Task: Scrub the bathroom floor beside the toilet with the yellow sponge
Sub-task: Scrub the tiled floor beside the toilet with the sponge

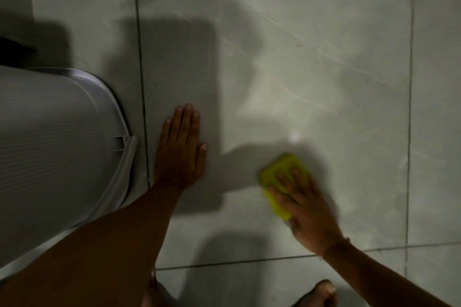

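- Yellow sponge [279, 182] on floor tile [324, 70], at 5 o'clock; toilet [55, 137] at 9.
- Right hand [306, 209] pressed flat over it, fingers spread, blurred.
- Left hand [180, 147] flat on tile, holding nothing.
- Likely soft, light, compressible; best pressed from above.

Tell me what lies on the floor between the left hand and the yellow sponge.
Nothing: the head view shows only bare, shadowed tile between the left hand, flat on the floor, and the yellow sponge under the right hand.
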### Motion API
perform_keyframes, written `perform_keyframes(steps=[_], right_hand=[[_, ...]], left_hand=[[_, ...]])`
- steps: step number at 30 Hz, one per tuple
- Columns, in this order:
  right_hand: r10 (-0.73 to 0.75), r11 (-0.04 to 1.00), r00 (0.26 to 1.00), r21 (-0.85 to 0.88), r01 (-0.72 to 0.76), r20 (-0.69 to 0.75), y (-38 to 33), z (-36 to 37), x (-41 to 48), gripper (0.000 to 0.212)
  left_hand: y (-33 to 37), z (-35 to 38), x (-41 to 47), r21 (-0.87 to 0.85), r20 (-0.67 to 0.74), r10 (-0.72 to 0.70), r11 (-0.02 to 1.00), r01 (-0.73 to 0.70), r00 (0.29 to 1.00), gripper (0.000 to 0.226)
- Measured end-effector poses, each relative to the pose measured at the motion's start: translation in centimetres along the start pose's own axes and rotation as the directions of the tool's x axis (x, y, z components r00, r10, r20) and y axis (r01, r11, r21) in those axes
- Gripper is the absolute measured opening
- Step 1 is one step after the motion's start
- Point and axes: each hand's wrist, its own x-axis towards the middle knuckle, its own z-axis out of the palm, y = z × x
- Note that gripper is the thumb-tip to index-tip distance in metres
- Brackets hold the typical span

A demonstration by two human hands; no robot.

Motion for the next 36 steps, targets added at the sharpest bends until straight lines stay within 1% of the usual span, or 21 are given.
perform_keyframes(steps=[2,5,7,8,10,12,13,16,18,20,21,22,24,25,26,28,30,31,32,34,36], right_hand=[[0.247,0.968,0.968,0.063,-0.244,-0.047,3.3,-0.5,-0.2,0.088],[0.699,0.705,0.698,0.314,-0.635,-0.159,4.8,-2.9,7.7,0.08],[0.781,0.61,0.599,0.417,-0.674,-0.176,3.4,-4.2,13.3,0.076],[0.703,0.7,0.68,0.375,-0.609,-0.208,2.3,-4.1,14.3,0.075],[0.317,0.945,0.923,0.153,-0.289,-0.218,0.7,-2.4,12.2,0.075],[0.011,1.0,0.992,-0.014,-0.013,-0.125,2.0,-1.2,7.2,0.081],[-0.022,0.999,0.995,-0.029,0.019,-0.102,4.0,-1.4,5.2,0.08],[0.28,0.959,0.946,0.105,-0.265,-0.167,9.6,-3.2,5.6,0.071],[0.623,0.776,0.752,0.285,-0.562,-0.215,10.5,-4.8,10.8,0.074],[0.778,0.621,0.589,0.406,-0.67,-0.218,8.1,-6.0,16.0,0.076],[0.752,0.651,0.618,0.405,-0.642,-0.229,6.3,-6.0,17.3,0.075],[0.634,0.764,0.727,0.36,-0.536,-0.263,4.7,-5.4,17.5,0.072],[0.233,0.968,0.935,0.159,-0.195,-0.269,3.0,-3.8,14.6,0.07],[0.094,0.994,0.972,0.081,-0.078,-0.213,3.2,-3.5,12.6,0.071],[0.066,0.997,0.982,0.051,-0.058,-0.176,4.1,-3.6,11.3,0.072],[0.282,0.958,0.935,0.123,-0.261,-0.213,6.0,-4.4,12.2,0.073],[0.634,0.767,0.732,0.323,-0.555,-0.248,6.0,-6.3,17.2,0.073],[0.732,0.671,0.643,0.406,-0.62,-0.228,5.3,-7.3,20.3,0.072],[0.755,0.643,0.619,0.433,-0.632,-0.217,4.2,-8.1,22.7,0.07],[0.57,0.812,0.779,0.323,-0.486,-0.26,2.3,-8.3,25.2,0.069],[0.159,0.984,0.964,0.118,-0.136,-0.214,2.2,-7.8,23.5,0.071]], left_hand=[[0.0,0.2,0.0,0.005,-0.01,0.007,1.0,-0.007,1.0,0.068],[-0.2,0.4,0.0,0.006,-0.01,0.013,1.0,-0.013,1.0,0.068],[-0.1,0.3,0.1,0.007,-0.012,0.013,1.0,-0.013,1.0,0.068],[-0.1,0.3,0.1,0.006,-0.016,0.015,1.0,-0.015,1.0,0.068],[0.1,0.1,0.1,0.004,-0.024,0.017,1.0,-0.017,1.0,0.068],[0.0,0.1,0.1,-0.003,-0.03,0.009,1.0,-0.009,1.0,0.068],[0.0,0.0,0.1,-0.006,-0.029,0.007,1.0,-0.007,1.0,0.068],[0.0,0.0,0.1,0.002,-0.028,0.001,1.0,-0.001,1.0,0.068],[-0.1,0.1,0.1,0.004,-0.027,0.012,1.0,-0.012,1.0,0.067],[-0.1,0.3,0.1,0.011,-0.027,0.018,1.0,-0.018,0.999,0.067],[-0.2,0.3,0.1,0.014,-0.023,0.017,1.0,-0.016,1.0,0.068],[-0.2,0.2,0.1,0.014,-0.019,0.013,1.0,-0.013,1.0,0.068],[0.0,0.0,0.2,0.012,-0.019,0.014,1.0,-0.013,1.0,0.068],[0.0,-0.1,0.2,0.013,-0.017,0.013,1.0,-0.012,1.0,0.069],[0.0,-0.1,0.2,0.014,-0.017,0.009,1.0,-0.009,1.0,0.069],[-0.1,0.0,0.1,0.02,-0.03,0.01,1.0,-0.009,0.999,0.069],[0.0,0.1,0.1,0.023,-0.049,0.017,1.0,-0.016,0.999,0.068],[0.0,0.1,0.1,0.025,-0.052,0.017,1.0,-0.016,0.999,0.068],[0.0,0.1,0.0,0.024,-0.05,0.016,1.0,-0.015,0.999,0.068],[0.0,0.0,0.1,0.012,-0.053,0.02,1.0,-0.019,0.998,0.068],[0.0,0.0,0.2,0.013,-0.046,0.018,1.0,-0.017,0.999,0.068]])
